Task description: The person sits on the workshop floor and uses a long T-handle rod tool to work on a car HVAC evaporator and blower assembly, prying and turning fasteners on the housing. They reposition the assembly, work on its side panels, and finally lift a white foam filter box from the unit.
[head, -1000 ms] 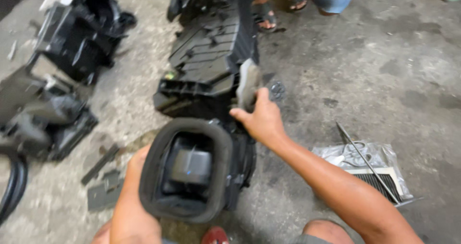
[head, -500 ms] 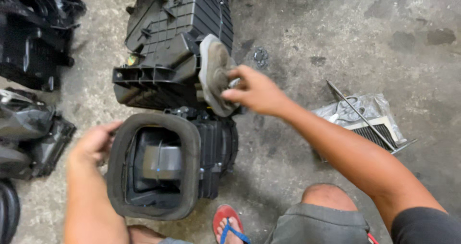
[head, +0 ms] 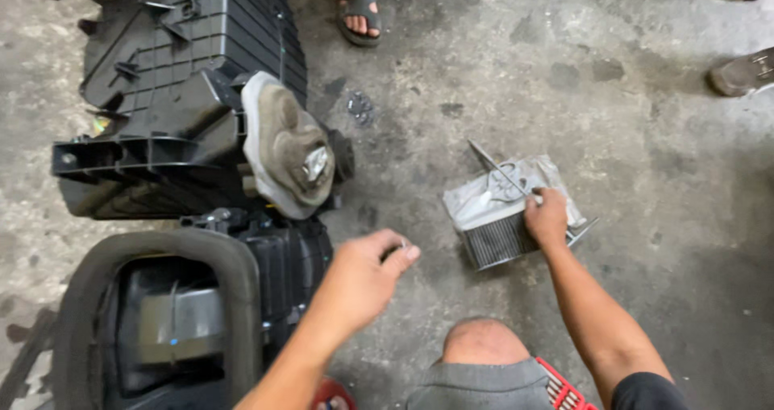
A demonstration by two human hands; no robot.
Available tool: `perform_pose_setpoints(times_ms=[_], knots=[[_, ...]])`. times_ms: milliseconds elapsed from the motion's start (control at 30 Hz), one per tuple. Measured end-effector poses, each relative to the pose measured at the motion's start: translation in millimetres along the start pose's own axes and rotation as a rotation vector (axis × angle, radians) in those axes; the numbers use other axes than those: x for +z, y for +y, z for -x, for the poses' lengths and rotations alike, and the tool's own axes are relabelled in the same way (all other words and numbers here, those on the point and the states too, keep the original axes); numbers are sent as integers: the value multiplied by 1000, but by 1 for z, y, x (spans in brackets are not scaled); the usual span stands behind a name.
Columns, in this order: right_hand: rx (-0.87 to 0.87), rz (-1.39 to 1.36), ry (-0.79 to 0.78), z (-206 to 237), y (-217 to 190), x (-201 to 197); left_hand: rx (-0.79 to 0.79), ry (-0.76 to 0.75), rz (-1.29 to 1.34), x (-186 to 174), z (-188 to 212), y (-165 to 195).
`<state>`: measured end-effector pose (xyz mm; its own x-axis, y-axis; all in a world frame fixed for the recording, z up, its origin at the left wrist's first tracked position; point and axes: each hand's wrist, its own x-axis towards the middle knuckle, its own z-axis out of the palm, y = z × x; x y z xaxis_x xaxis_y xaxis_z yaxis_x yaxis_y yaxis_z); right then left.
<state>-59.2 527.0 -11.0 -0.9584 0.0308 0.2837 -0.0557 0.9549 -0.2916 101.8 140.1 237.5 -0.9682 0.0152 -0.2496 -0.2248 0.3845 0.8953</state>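
Right hand (head: 547,215) is clenched on a thin metal tool (head: 501,170) atop the small finned core (head: 504,216), right of centre. Left hand (head: 363,277) pinches a small part, unclear. Black housing (head: 177,95) lies far left; sandalled foot (head: 359,11) beyond.

Floor (head: 645,95): bare grey concrete, rough, mottled with dark oil stains and scuffs.
Damp patch (head: 360,108): small dark, glinting spot near upper centre.
Bystander: sandalled foot (head: 359,11) at top edge; another shoe (head: 742,71) at right edge.
Light: even, soft, no hard shadows.
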Motion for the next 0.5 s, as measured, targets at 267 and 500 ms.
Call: perform_pose_setpoints(times_ms=[267, 500], knots=[[190, 201, -342, -32, -48, 1, -166, 95, 376, 109, -59, -150], [-51, -82, -184, -25, -21, 12, -410, 160, 755, 128, -101, -253]])
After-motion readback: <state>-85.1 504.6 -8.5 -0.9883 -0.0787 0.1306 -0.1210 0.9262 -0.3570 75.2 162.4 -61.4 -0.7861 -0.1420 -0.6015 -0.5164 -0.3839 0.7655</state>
